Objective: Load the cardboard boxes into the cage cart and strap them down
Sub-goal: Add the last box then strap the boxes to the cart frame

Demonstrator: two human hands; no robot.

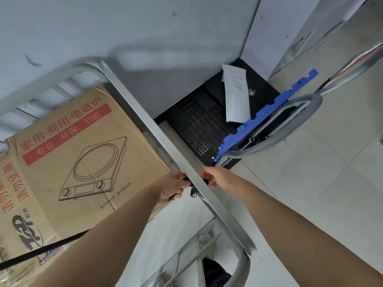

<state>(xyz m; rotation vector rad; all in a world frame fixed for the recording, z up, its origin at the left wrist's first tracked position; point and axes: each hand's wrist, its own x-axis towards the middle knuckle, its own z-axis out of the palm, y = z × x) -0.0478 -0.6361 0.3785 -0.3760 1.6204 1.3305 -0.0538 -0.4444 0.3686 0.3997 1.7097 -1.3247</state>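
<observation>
Left grip (176, 187) and right grip (217, 179) pinch black strap (193, 193) astride cart rail (157, 133), beside cardboard box (72, 152).

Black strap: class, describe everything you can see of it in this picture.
The black strap looks like a narrow, flat band. It runs taut from the lower left across the printed cardboard box, disappears under the left forearm, and reappears at the cage cart's grey metal rail. There the left hand and right hand each hold it, one on either side of the rail, and a short tangled end hangs below.
</observation>
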